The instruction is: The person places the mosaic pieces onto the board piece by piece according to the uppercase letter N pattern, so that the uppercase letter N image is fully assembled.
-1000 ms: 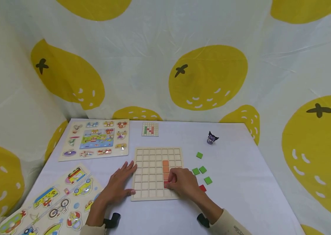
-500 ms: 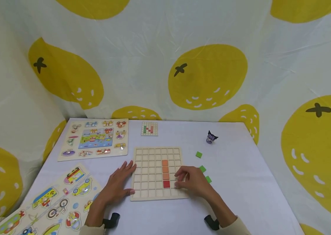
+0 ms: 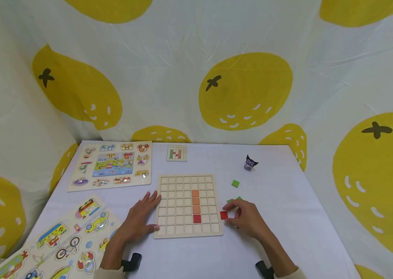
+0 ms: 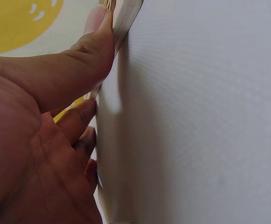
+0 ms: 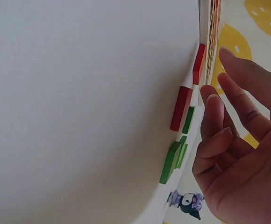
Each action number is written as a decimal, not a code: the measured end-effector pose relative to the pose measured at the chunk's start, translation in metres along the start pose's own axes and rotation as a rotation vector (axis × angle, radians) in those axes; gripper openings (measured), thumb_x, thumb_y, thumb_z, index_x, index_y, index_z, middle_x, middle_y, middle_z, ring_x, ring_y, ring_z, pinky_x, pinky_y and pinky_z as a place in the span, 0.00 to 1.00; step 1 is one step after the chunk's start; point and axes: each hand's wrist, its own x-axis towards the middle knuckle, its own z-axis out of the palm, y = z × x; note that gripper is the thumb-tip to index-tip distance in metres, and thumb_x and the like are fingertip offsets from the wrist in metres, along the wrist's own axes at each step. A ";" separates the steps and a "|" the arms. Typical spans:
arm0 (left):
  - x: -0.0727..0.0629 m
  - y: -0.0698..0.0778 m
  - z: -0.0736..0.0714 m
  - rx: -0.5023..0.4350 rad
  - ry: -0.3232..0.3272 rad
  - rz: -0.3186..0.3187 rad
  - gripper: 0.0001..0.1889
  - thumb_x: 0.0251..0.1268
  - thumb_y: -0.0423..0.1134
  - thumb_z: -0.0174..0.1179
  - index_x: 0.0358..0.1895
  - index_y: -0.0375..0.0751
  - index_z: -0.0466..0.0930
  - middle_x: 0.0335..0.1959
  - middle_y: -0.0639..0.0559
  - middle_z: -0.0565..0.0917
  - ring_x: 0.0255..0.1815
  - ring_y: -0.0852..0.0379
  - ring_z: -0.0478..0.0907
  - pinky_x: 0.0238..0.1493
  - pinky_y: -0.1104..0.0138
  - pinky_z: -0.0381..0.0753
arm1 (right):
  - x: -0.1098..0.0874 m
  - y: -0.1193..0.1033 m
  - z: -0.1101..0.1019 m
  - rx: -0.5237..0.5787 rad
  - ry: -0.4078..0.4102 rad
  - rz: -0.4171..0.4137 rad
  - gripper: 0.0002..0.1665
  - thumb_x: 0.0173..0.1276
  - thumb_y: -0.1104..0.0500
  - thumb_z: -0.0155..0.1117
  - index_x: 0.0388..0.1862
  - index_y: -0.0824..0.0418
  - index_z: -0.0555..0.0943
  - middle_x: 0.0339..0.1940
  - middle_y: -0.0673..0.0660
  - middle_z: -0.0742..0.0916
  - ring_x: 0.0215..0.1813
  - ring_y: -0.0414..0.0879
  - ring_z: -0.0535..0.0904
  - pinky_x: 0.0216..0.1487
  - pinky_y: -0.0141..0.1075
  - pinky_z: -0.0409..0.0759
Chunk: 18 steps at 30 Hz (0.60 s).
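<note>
A wooden grid board (image 3: 172,212) lies flat on the table, with a column of three orange tiles (image 3: 195,201) and one red tile (image 3: 197,219) below them. My left hand (image 3: 140,220) rests at the board's left edge, thumb and fingertips against it. Just off the right edge, a loose red tile (image 3: 223,215) lies between the thumb and fingertips of my right hand (image 3: 246,220), which hover apart. The right wrist view shows that gap above the tiles, plus a second red tile (image 5: 181,108), hidden under the hand in the head view.
Several green tiles (image 3: 235,183) lie right of the board. A small dark figurine (image 3: 249,163) stands behind them. A pattern card (image 3: 177,153) sits at the back. Two knob puzzles, one with a blue picture (image 3: 113,164) and one with vehicles (image 3: 63,236), cover the left side.
My right hand has left the red tile in the board's cell and moved right, to the loose red tile beside the board. My left hand stays at the board's edge.
</note>
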 end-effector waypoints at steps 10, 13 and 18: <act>0.000 0.000 0.001 0.002 0.004 -0.003 0.55 0.52 0.38 0.81 0.85 0.44 0.60 0.88 0.45 0.55 0.91 0.38 0.43 0.85 0.35 0.46 | 0.004 0.001 0.008 -0.097 0.023 -0.053 0.21 0.53 0.69 0.83 0.43 0.49 0.91 0.38 0.44 0.88 0.32 0.41 0.74 0.33 0.30 0.74; 0.000 -0.001 0.001 0.003 0.006 -0.002 0.55 0.52 0.38 0.80 0.85 0.44 0.60 0.88 0.45 0.55 0.91 0.37 0.43 0.85 0.35 0.46 | 0.004 0.000 0.009 -0.124 0.021 -0.060 0.20 0.54 0.69 0.83 0.42 0.50 0.91 0.35 0.44 0.87 0.33 0.41 0.74 0.34 0.30 0.75; 0.000 0.000 0.001 0.009 0.005 -0.003 0.55 0.53 0.39 0.80 0.85 0.45 0.60 0.89 0.45 0.55 0.91 0.38 0.43 0.85 0.35 0.46 | 0.003 -0.001 0.008 -0.156 0.018 -0.070 0.18 0.53 0.68 0.85 0.39 0.50 0.91 0.33 0.44 0.85 0.34 0.41 0.74 0.35 0.31 0.73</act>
